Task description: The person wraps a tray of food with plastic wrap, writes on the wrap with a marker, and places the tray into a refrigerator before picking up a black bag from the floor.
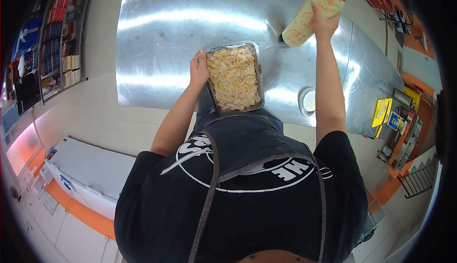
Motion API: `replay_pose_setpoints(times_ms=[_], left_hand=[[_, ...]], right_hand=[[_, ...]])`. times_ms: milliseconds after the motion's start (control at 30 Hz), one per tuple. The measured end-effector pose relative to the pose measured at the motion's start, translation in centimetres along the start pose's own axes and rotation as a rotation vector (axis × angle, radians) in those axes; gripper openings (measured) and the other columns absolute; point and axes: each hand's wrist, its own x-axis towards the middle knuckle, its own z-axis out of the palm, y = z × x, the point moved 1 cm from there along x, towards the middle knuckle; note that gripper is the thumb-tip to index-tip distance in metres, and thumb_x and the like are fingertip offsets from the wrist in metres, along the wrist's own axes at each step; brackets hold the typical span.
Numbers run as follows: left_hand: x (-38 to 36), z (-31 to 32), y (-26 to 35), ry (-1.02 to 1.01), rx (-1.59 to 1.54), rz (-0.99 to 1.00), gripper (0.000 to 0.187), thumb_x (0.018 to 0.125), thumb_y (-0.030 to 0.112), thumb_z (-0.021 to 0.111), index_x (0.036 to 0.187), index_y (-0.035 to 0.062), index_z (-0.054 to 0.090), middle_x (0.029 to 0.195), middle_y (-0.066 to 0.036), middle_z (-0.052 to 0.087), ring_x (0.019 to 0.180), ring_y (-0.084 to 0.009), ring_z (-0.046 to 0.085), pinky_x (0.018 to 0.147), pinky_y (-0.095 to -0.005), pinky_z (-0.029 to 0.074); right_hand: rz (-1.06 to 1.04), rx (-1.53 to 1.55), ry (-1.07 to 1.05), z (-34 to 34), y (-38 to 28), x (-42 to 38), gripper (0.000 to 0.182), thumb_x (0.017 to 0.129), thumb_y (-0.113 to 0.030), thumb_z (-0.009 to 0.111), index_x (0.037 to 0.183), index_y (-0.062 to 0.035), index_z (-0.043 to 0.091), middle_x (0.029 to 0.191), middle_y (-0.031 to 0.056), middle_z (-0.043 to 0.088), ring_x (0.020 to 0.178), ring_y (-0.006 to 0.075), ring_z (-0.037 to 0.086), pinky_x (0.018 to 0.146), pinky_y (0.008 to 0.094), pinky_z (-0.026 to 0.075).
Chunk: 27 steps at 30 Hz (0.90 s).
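A rectangular metal tray full of pale, yellowish chopped food rests at the near edge of the steel table, close to my apron. My left hand grips the tray's left rim near its far corner, thumb on top. Up and to the right, my right hand is wrapped around a thick roll of plastic wrap with orange lettering showing, held tilted. A clear strip of film appears to stretch between the roll's lower end and the tray's far right corner. How much of the food the film covers is hard to tell.
The shiny steel table extends ahead and to both sides. A small round white container stands near my right forearm. Yellow items sit at the right end. Shelves stand far left, and a white chest stands behind left.
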Motion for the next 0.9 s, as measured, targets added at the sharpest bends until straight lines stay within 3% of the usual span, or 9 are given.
replay_pose_setpoints(times_ms=[67, 100, 167, 300, 567, 667, 767, 833, 900], left_hand=[[0.2, 0.0, -0.3, -0.012, -0.018, -0.045, 0.045, 0.107, 0.042, 0.047, 0.1, 0.0003, 0.062, 0.069, 0.006, 0.048, 0.059, -0.0021, 0.038, 0.052, -0.0226, 0.033], [0.3, 0.0, -0.4, -0.017, -0.032, -0.09, 0.046, 0.107, 0.042, 0.047, 0.102, -0.0004, 0.063, 0.07, 0.005, 0.05, 0.061, -0.0024, 0.04, 0.054, -0.0229, 0.035], [0.6, 0.1, -0.3, -0.008, 0.028, -0.083, 0.047, 0.107, 0.042, 0.047, 0.105, -0.0014, 0.064, 0.074, 0.003, 0.055, 0.065, -0.0037, 0.044, 0.058, -0.024, 0.039], [0.3, 0.7, 1.1, 0.001, 0.051, -0.102, 0.051, 0.107, 0.043, 0.046, 0.114, -0.0045, 0.064, 0.087, -0.004, 0.065, 0.078, -0.0092, 0.055, 0.072, -0.0279, 0.047], [1.3, 0.1, -1.0, -0.021, 0.087, -0.072, 0.054, 0.108, 0.044, 0.044, 0.114, -0.007, 0.062, 0.096, -0.007, 0.066, 0.088, -0.0117, 0.057, 0.079, -0.0289, 0.048], [1.2, 0.3, -0.7, -0.01, 0.043, -0.095, 0.055, 0.108, 0.044, 0.044, 0.115, -0.0075, 0.062, 0.098, -0.008, 0.066, 0.089, -0.0123, 0.057, 0.08, -0.029, 0.048], [0.7, -0.1, -1.2, 0.014, 0.065, -0.099, 0.055, 0.107, 0.044, 0.044, 0.116, -0.0074, 0.062, 0.098, -0.008, 0.067, 0.089, -0.0125, 0.057, 0.081, -0.0286, 0.048], [0.8, 0.0, -0.9, -0.006, 0.004, -0.107, 0.055, 0.107, 0.044, 0.044, 0.115, -0.0073, 0.062, 0.098, -0.008, 0.067, 0.089, -0.0124, 0.057, 0.081, -0.0282, 0.048], [0.3, 0.1, -0.4, 0.015, 0.027, -0.095, 0.054, 0.108, 0.043, 0.044, 0.115, -0.007, 0.062, 0.098, -0.008, 0.067, 0.088, -0.0123, 0.057, 0.081, -0.0284, 0.048]], right_hand=[[-0.257, 0.19, 0.268, -1.8, 1.1, -2.2, 0.072, 0.065, -0.035, 0.094, 0.116, 0.0013, 0.06, 0.103, 0.0113, 0.071, 0.095, 0.0253, 0.07, 0.09, 0.036, 0.055], [-0.257, 0.187, 0.271, -2.7, 1.4, -3.8, 0.072, 0.065, -0.035, 0.094, 0.116, 0.0013, 0.06, 0.103, 0.0113, 0.071, 0.095, 0.0253, 0.07, 0.09, 0.036, 0.055], [-0.295, 0.333, 0.09, -4.2, 1.7, -7.2, 0.077, 0.07, -0.014, 0.093, 0.13, 0.0039, 0.048, 0.123, 0.0151, 0.061, 0.109, 0.0241, 0.064, 0.095, 0.0377, 0.053], [-0.145, 0.145, -0.156, -6.1, 2.9, -10.6, 0.071, 0.071, -0.014, 0.092, 0.126, 0.0037, 0.051, 0.116, 0.014, 0.063, 0.109, 0.0234, 0.064, 0.095, 0.0371, 0.052], [0.032, -0.114, 0.125, -5.7, 3.1, -18.8, 0.071, 0.078, -0.031, 0.086, 0.128, 0.0019, 0.047, 0.109, 0.014, 0.059, 0.101, 0.0242, 0.06, 0.086, 0.0369, 0.05], [0.234, 0.012, -0.256, -4.4, 2.7, -24.6, 0.057, 0.085, -0.025, 0.076, 0.127, 0.0006, 0.048, 0.104, 0.0135, 0.058, 0.094, 0.0246, 0.06, 0.08, 0.0372, 0.05], [0.138, -0.053, -0.482, -1.5, -0.8, -24.7, 0.043, 0.091, -0.025, 0.069, 0.121, 0.0004, 0.052, 0.103, 0.0159, 0.059, 0.093, 0.0306, 0.061, 0.082, 0.0392, 0.051], [-0.374, -0.319, -0.305, 2.4, 1.6, -22.4, 0.029, 0.097, -0.022, 0.062, 0.112, 0.0021, 0.055, 0.096, 0.0187, 0.06, 0.089, 0.038, 0.062, 0.083, 0.043, 0.051], [-0.287, -0.337, -0.412, 4.8, 5.9, -21.7, 0.029, 0.099, -0.023, 0.057, 0.112, 0.0031, 0.057, 0.101, 0.0214, 0.061, 0.091, 0.0412, 0.062, 0.086, 0.0457, 0.05]])
